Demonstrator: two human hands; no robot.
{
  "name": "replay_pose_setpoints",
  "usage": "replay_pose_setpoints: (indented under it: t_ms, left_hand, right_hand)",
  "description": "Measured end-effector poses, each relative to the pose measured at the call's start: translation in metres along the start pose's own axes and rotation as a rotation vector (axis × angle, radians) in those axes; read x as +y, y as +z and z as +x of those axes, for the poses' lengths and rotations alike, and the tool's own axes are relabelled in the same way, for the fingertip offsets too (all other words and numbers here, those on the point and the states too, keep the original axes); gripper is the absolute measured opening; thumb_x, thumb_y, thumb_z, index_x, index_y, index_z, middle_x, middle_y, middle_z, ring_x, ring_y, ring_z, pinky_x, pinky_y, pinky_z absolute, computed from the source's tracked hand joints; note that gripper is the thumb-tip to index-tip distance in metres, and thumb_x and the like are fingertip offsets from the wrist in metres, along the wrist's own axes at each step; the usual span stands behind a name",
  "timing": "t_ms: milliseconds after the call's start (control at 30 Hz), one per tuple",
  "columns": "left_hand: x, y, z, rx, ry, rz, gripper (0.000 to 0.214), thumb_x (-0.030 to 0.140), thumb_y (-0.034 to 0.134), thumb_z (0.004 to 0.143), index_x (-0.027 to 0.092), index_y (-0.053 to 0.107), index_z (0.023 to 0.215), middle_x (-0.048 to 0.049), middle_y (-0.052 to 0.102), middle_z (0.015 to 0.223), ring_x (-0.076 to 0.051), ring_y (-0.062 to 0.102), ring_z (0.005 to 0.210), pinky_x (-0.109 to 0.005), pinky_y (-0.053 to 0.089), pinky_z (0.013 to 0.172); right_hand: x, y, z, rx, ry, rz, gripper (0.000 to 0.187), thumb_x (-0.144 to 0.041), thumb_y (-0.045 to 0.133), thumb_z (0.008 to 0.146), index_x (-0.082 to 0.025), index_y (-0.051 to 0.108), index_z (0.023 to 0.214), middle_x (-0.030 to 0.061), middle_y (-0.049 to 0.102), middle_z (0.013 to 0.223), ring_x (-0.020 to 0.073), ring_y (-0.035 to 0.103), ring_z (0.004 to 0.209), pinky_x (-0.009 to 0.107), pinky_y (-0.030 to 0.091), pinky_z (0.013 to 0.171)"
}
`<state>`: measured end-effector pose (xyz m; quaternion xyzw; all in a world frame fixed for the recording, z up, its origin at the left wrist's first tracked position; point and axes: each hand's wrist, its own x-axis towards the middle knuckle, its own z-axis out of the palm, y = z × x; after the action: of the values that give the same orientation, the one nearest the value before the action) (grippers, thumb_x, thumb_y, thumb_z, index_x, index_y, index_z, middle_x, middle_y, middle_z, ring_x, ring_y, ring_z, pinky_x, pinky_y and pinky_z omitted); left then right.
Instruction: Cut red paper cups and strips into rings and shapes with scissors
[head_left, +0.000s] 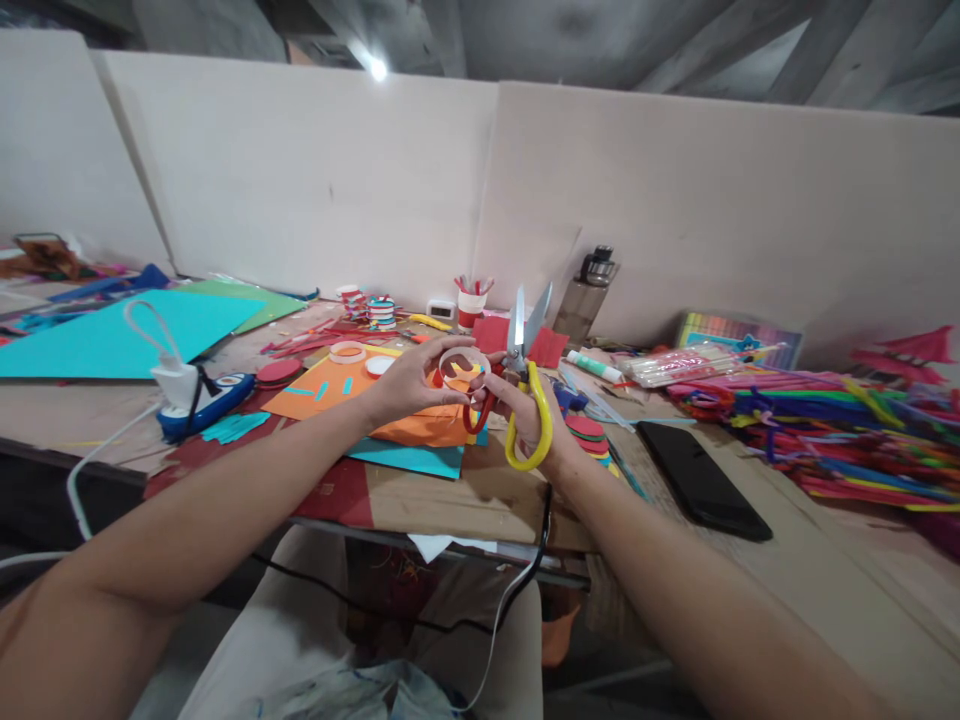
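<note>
My left hand [416, 382] is closed around the edge of a roll of clear tape [454, 356], held up over the table. In my right hand [531, 412] are scissors with one yellow handle [546, 432] and one red handle, the steel blades apart and pointing up. The fingertips of my right hand meet the tape roll, and a loose end of tape cannot be made out. Below the hands lie orange paper sheets [427, 428] with thin blue strips and a blue sheet [409, 460]. Another tape ring [347, 352] and a white disc [381, 367] rest on the orange paper.
To the right are a black phone [701, 480], a pile of pipe cleaners [840, 430] and a glue stick [595, 366]. A bottle [587, 305] stands behind. At left sit a blue boat-shaped holder [206, 403] with a cable and a large blue sheet [135, 330].
</note>
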<state>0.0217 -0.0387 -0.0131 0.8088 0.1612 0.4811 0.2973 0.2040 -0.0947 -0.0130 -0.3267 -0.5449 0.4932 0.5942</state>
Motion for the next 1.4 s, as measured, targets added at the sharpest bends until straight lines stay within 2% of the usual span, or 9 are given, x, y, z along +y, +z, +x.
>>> replay_pose_setpoints:
  t_ms: [133,300,533,633,733,867,1000,1233,1400]
  left_hand:
    - [0.001,0.0,0.0,-0.02,-0.011,-0.057,0.069,0.032,0.083,0.068,0.019,0.056,0.13,-0.014,0.064,0.123,-0.023,0.064,0.107,-0.034,0.053,0.089]
    - [0.002,0.001,0.0,-0.028,-0.065,-0.178,0.07,0.029,0.084,0.067,0.019,0.056,0.13,-0.0151,0.061,0.127,-0.023,0.064,0.109,-0.033,0.054,0.089]
    - [0.003,0.004,0.002,0.066,-0.253,-0.342,0.065,0.026,0.084,0.066,0.017,0.055,0.124,-0.0112,0.062,0.121,-0.018,0.066,0.097,-0.032,0.054,0.086]
    - [0.002,0.005,0.002,0.094,-0.308,-0.378,0.059,0.026,0.083,0.067,0.015,0.057,0.118,-0.0087,0.066,0.106,-0.016,0.065,0.091,-0.028,0.054,0.079]
    - [0.002,0.005,0.001,0.085,-0.364,-0.42,0.058,0.028,0.082,0.069,0.014,0.056,0.118,-0.0034,0.066,0.086,-0.012,0.063,0.072,-0.024,0.052,0.065]
    - [0.002,0.004,0.001,0.088,-0.38,-0.499,0.058,0.031,0.08,0.073,0.012,0.054,0.121,0.0001,0.065,0.073,-0.009,0.059,0.057,-0.023,0.048,0.057]
    - [0.003,0.004,0.002,0.118,-0.394,-0.604,0.056,0.032,0.08,0.072,0.012,0.055,0.117,0.0005,0.065,0.069,-0.01,0.062,0.055,-0.022,0.047,0.055]
    - [0.003,0.005,0.004,0.121,-0.379,-0.688,0.053,0.028,0.08,0.072,0.012,0.057,0.116,0.0025,0.063,0.063,-0.011,0.064,0.054,-0.021,0.047,0.053]
    - [0.002,0.003,0.003,0.128,-0.358,-0.726,0.052,0.025,0.079,0.073,0.013,0.057,0.118,0.0026,0.064,0.066,-0.011,0.064,0.054,-0.02,0.047,0.053]
  right_hand:
    - [0.001,-0.001,0.001,0.004,-0.01,-0.015,0.038,-0.042,0.076,0.073,-0.022,0.061,0.101,-0.0018,0.065,0.075,0.0132,0.062,0.064,0.029,0.055,0.064]
    - [0.0,-0.003,0.001,-0.014,-0.032,-0.102,0.034,-0.042,0.075,0.074,-0.023,0.063,0.1,-0.002,0.065,0.073,0.0137,0.061,0.064,0.029,0.054,0.064]
    - [-0.005,0.001,-0.001,-0.03,-0.013,-0.049,0.025,-0.038,0.074,0.076,-0.02,0.064,0.091,-0.0019,0.062,0.068,0.0125,0.06,0.062,0.027,0.052,0.062]
    - [-0.007,0.004,-0.001,0.004,0.025,-0.016,0.028,-0.036,0.077,0.071,-0.02,0.064,0.091,-0.0023,0.063,0.067,0.0118,0.059,0.06,0.026,0.051,0.061]
    - [-0.009,0.006,0.0,0.031,0.049,0.002,0.031,-0.037,0.078,0.068,-0.02,0.065,0.09,-0.0025,0.063,0.067,0.0115,0.058,0.059,0.025,0.051,0.059]
    - [-0.01,0.008,0.0,0.041,0.092,0.021,0.028,-0.036,0.078,0.065,-0.02,0.065,0.083,-0.0021,0.061,0.065,0.0111,0.057,0.057,0.024,0.049,0.056]
    - [-0.009,0.008,0.002,0.094,0.107,0.03,0.029,-0.037,0.078,0.061,-0.02,0.063,0.08,-0.0021,0.061,0.066,0.0115,0.057,0.058,0.026,0.05,0.058]
    - [-0.003,0.003,0.004,0.098,0.182,0.033,0.034,-0.041,0.077,0.061,-0.02,0.062,0.084,-0.0022,0.062,0.065,0.0127,0.059,0.058,0.027,0.051,0.057]
    - [-0.001,0.003,0.005,0.1,0.185,0.098,0.036,-0.04,0.076,0.06,-0.02,0.061,0.086,-0.0034,0.062,0.065,0.0115,0.058,0.057,0.025,0.05,0.056]
